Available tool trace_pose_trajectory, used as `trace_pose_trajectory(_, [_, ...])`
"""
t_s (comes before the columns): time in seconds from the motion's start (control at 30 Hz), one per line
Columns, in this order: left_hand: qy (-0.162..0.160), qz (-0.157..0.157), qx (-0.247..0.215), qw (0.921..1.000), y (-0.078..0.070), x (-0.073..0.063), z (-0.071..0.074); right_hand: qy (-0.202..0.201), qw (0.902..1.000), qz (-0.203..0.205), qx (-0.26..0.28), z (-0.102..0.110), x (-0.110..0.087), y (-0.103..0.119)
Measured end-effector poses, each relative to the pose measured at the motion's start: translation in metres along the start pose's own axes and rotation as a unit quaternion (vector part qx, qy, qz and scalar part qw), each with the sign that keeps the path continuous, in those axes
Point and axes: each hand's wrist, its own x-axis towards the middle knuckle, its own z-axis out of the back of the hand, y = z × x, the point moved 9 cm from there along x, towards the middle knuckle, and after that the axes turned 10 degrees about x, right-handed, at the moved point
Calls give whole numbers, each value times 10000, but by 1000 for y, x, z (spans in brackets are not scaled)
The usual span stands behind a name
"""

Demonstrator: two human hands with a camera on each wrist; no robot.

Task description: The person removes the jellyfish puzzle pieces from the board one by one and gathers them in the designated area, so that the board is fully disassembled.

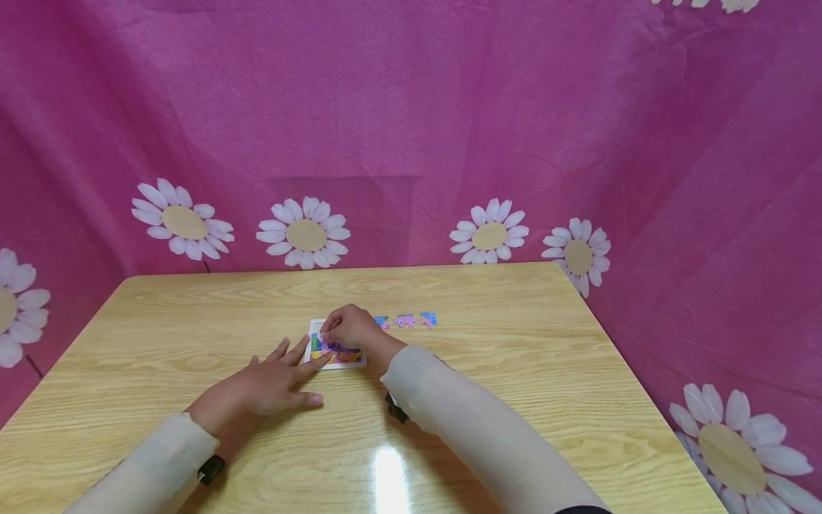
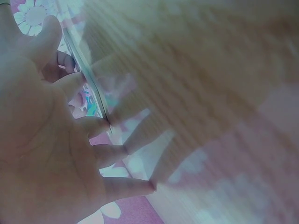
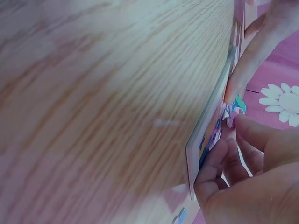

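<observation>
A small jigsaw puzzle in a white frame [image 1: 352, 367] lies on the wooden table, its lower part filled with colourful pieces. My left hand [image 1: 272, 383] has its fingers spread and straight, with the index finger resting over the puzzle's left side and the others beside it. My right hand [image 1: 354, 328] is over the frame's upper part. In the right wrist view, its thumb and fingers pinch a pink and blue-green puzzle piece [image 3: 233, 117] tilted up from the board [image 3: 188, 156]. The fingers partly hide the piece.
Three loose puzzle pieces lie in a row right of the frame: a blue and pink one [image 1: 382, 321], a pink one with eyes [image 1: 405, 321] and another blue and pink one [image 1: 429, 319]. A pink cloth [image 1: 398, 128] with daisies hangs behind the table [image 1: 501, 357].
</observation>
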Motion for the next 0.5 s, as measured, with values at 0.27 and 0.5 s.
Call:
trace_pose_trajectory(0.27, [51, 9, 32, 10000, 0, 0, -1, -10, 9999, -81, 86, 0, 2, -1])
trace_pose_trajectory(0.5, [101, 5, 29, 9999, 1, 0, -2, 50, 9996, -89, 271, -1, 1, -1])
